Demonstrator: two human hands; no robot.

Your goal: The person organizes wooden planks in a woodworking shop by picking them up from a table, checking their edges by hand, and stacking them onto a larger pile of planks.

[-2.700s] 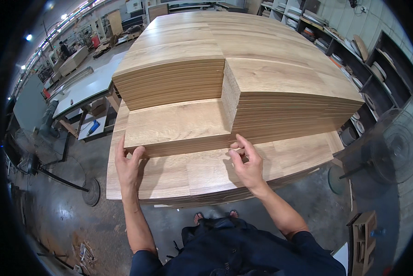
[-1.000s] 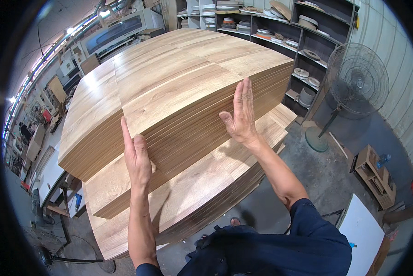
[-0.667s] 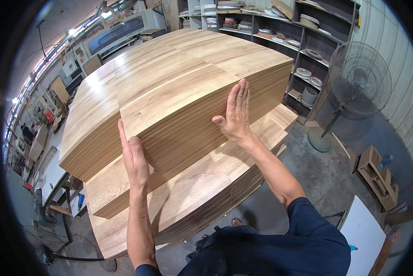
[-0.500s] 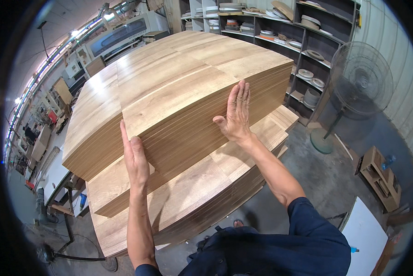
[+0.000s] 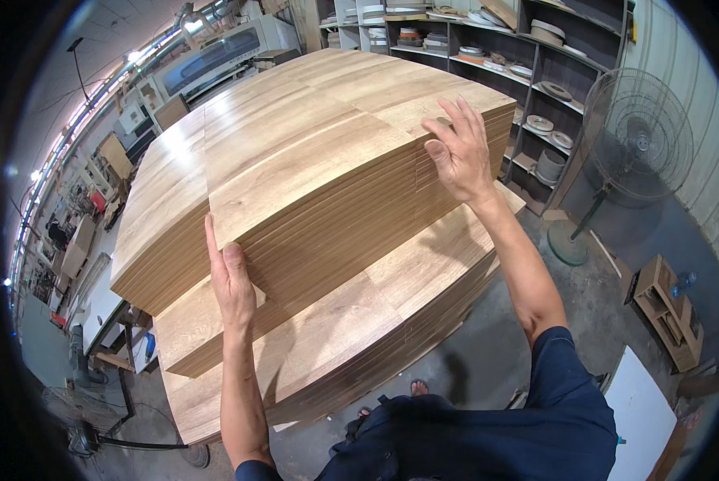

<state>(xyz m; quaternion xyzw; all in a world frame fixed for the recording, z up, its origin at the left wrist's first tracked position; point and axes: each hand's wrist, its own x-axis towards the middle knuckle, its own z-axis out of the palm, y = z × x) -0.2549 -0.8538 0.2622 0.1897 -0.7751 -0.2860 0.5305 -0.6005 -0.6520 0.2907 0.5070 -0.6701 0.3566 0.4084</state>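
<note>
Several stacks of wood-grain panels (image 5: 303,132) stand side by side on a lower, wider layer of the same panels (image 5: 359,301). My left hand (image 5: 233,280) lies upright along the near left corner of the front stack, fingers stretched and palm turned toward the stack's side. Its fingertips reach the top edge beside the gap between two stacks. My right hand (image 5: 462,152) is raised at the front stack's right part, fingers apart and slightly bent, near the top edge. Nothing is in it; whether it touches the panels I cannot tell.
A dark shelf unit (image 5: 527,88) with rolls of edging stands at the back right, beside a pedestal fan (image 5: 640,144). A wooden stand (image 5: 664,313) and a white board (image 5: 640,409) are on the right. At the back left is a large machine (image 5: 207,64); another fan (image 5: 83,429) stands lower left.
My right hand has moved right and up along the front stack, its fingers now spread and bent. My left hand stays at the left corner.
</note>
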